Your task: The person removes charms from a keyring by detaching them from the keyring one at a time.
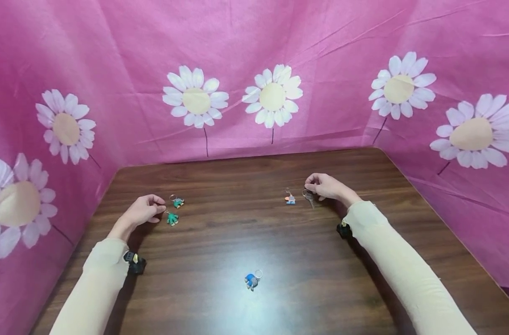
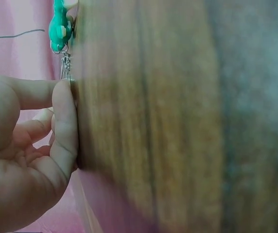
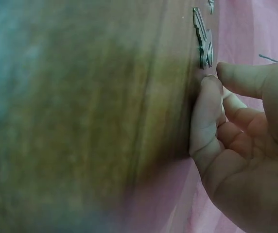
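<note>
At the table's left side, my left hand (image 1: 144, 209) pinches the ring end of a keychain with a green figure (image 1: 172, 219). In the left wrist view the thumb and a finger meet at its metal chain (image 2: 65, 65), and the green figure (image 2: 60, 26) lies beyond them. A second keychain with a green and grey figure (image 1: 178, 202) lies just behind it. On the right, my right hand (image 1: 327, 187) rests beside a ring of keys (image 1: 309, 199). The keys (image 3: 203, 41) lie just past its fingertips, with a small gap between thumb and finger.
A keychain with a grey, orange and blue figure (image 1: 290, 200) lies left of the keys. Near the front middle of the brown wooden table (image 1: 221, 232) lies a blue figure keychain (image 1: 251, 280). Pink cloth with daisies (image 1: 237, 46) hangs around the table's back and sides.
</note>
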`<state>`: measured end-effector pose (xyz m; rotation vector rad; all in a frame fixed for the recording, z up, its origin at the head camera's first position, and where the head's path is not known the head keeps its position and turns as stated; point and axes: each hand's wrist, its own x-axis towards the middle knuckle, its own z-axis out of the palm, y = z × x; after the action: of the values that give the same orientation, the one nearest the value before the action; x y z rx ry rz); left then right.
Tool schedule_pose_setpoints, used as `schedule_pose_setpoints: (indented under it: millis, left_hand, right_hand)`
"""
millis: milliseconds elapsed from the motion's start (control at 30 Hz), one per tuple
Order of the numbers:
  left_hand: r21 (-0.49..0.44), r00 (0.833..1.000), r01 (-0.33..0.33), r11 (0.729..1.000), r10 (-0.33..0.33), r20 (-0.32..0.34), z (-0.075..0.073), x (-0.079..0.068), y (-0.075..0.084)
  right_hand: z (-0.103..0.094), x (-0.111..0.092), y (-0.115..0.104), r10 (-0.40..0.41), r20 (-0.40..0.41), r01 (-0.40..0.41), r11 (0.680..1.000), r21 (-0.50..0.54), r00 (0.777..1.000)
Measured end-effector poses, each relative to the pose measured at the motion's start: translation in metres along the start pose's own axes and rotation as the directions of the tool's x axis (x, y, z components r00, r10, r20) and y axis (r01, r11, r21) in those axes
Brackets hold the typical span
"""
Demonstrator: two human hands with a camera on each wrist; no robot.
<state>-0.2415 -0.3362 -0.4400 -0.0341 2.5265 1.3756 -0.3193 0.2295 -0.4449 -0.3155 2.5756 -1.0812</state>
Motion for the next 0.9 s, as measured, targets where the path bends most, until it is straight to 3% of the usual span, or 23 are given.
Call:
schedule_pose_setpoints:
  millis: [900]
  left_hand:
    - [0.008,1.0,0.005,1.0,-0.005,0.014,-0.004,0.0094,0.0015]
  right_hand:
    - [-0.0029,-0.0004,-0.0032,0.027,0.019,-0.027,0.999,0.019,0.999]
